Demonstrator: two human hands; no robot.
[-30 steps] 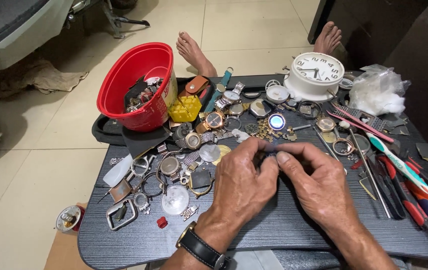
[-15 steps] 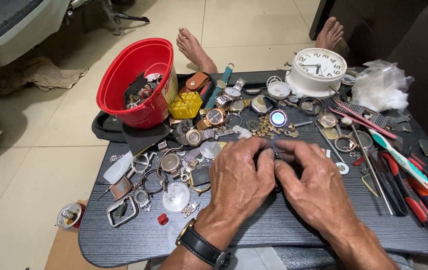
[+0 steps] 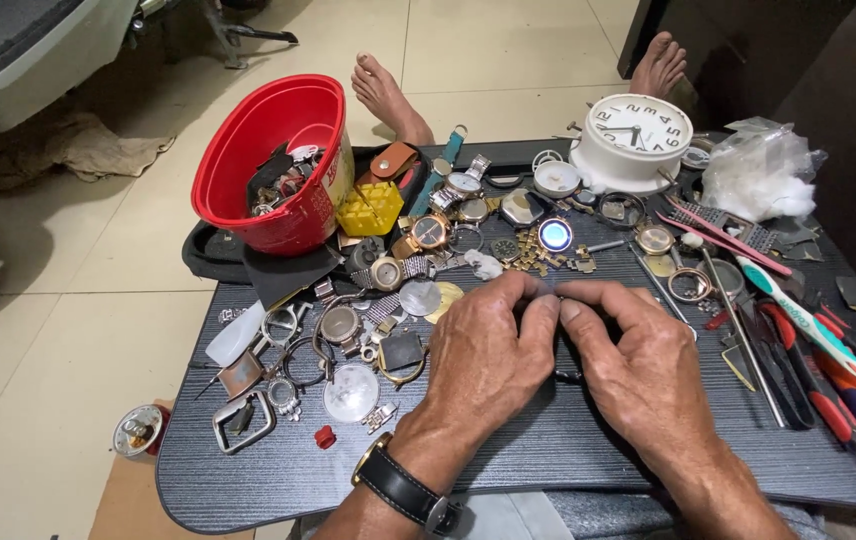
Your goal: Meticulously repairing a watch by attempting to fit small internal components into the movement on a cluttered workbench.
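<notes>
Dark, ridged table [image 3: 568,450] strewn with watch parts: the left hand [image 3: 483,350] and right hand [image 3: 638,360] meet fingertip to fingertip at its middle, pinching a small part [image 3: 551,288] too hidden to identify. Watches [image 3: 428,232] lie just beyond, a red bucket [image 3: 248,150] far left, a white clock [image 3: 633,135] far right.

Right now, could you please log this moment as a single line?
left hand: fingertips pinch small part, hidden | right hand: fingertips meet left's | table: watches, white clock, red bucket
</notes>
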